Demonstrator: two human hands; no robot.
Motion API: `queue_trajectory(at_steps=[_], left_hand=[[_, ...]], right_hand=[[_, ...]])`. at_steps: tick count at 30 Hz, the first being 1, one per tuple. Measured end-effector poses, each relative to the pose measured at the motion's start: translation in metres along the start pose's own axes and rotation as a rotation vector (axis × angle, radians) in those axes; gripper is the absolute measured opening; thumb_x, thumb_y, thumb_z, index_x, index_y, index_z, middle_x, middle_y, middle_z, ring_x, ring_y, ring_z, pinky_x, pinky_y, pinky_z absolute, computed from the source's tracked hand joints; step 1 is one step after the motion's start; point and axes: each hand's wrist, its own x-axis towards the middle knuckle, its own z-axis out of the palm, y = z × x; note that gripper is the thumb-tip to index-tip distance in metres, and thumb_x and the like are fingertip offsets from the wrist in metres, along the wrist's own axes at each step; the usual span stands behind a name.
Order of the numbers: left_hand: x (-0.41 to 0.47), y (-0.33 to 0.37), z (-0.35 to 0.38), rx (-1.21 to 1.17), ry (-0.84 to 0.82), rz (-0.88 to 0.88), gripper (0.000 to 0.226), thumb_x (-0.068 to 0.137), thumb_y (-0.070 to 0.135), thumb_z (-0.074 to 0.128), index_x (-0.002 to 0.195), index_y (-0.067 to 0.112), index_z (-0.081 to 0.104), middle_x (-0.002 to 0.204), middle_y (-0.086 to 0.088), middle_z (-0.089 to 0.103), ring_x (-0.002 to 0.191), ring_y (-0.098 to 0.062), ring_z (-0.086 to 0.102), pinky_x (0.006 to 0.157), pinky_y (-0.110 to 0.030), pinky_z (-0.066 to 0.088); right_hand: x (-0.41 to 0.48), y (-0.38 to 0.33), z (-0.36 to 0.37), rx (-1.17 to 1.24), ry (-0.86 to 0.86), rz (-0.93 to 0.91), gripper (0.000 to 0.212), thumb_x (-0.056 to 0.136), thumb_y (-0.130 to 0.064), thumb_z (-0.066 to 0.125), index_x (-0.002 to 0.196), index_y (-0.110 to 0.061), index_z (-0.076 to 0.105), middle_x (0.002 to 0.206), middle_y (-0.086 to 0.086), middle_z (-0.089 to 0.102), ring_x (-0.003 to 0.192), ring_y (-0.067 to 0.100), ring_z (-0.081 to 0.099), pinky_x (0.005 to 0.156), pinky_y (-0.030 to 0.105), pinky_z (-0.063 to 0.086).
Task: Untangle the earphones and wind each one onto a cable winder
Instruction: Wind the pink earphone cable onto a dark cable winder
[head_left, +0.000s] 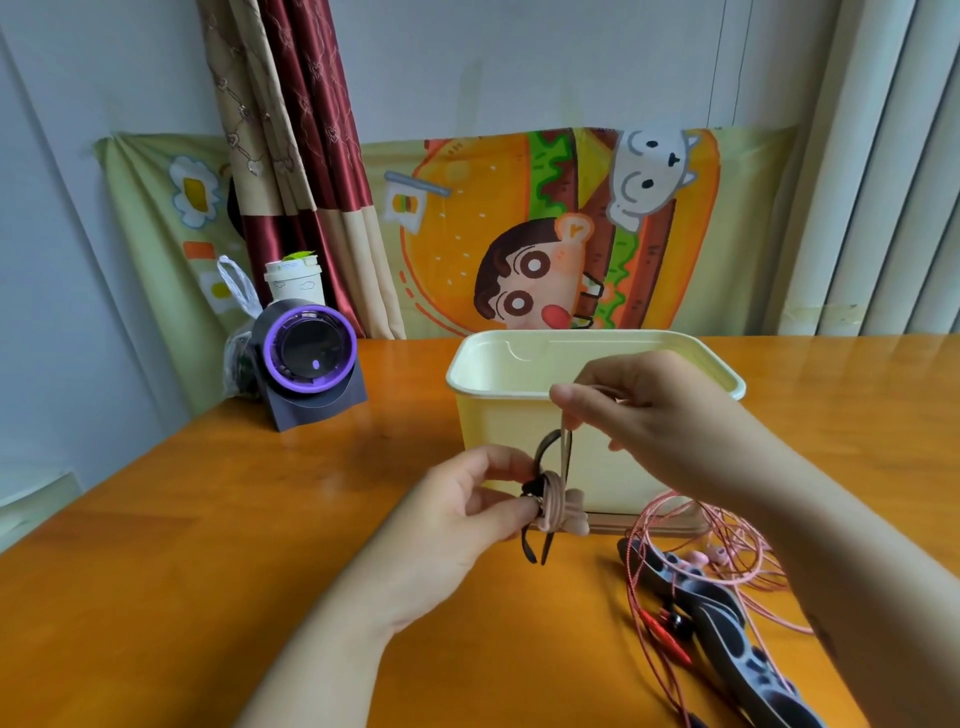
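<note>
Left hand (470, 512) pinches a pink bow-shaped cable winder (563, 512) wrapped with black earphone cord (540, 457), held above the table (208, 545) before the yellow tub (519, 415). Right hand (649, 410) pinches its strap upward.

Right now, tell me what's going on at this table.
A person is bundling a black cable onto a pink winder. The left hand pinches the winder and cable together above the table, while the right hand pulls a pink strand up from it. The pink earphones and red earphones lie tangled at the right over a grey winder, near a cream tub.
</note>
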Motion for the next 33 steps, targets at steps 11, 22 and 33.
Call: queue_trajectory(at_steps=[11, 22, 33], left_hand=[[0.002, 0.014, 0.001, -0.921, 0.108, 0.023, 0.038, 0.073, 0.007, 0.078, 0.110, 0.006, 0.067, 0.108, -0.014, 0.069, 0.090, -0.021, 0.071, 0.079, -0.032, 0.060], [0.009, 0.009, -0.003, -0.967, 0.439, -0.119, 0.032, 0.075, 0.011, 0.062, 0.106, 0.006, 0.066, 0.092, -0.008, 0.069, 0.076, -0.013, 0.067, 0.067, -0.025, 0.059], [0.009, 0.003, -0.003, -0.728, 0.465, -0.070, 0.014, 0.089, 0.011, 0.058, 0.101, 0.009, 0.064, 0.098, -0.011, 0.071, 0.092, -0.021, 0.067, 0.075, -0.030, 0.055]], right_hand=[[-0.002, 0.007, 0.050, 0.306, -0.098, 0.147, 0.049, 0.098, -0.034, 0.042, 0.077, 0.006, 0.059, 0.054, 0.001, 0.038, 0.044, 0.006, 0.033, 0.046, 0.015, 0.033], [-0.004, 0.003, 0.042, -0.088, -0.240, 0.010, 0.028, 0.100, -0.023, 0.042, 0.098, -0.014, 0.069, 0.060, -0.012, 0.050, 0.057, -0.003, 0.048, 0.056, 0.015, 0.037], [-0.006, -0.007, 0.023, -0.303, -0.230, -0.022, 0.025, 0.097, -0.031, 0.048, 0.100, -0.021, 0.070, 0.090, -0.003, 0.071, 0.080, 0.014, 0.064, 0.077, 0.035, 0.053]])
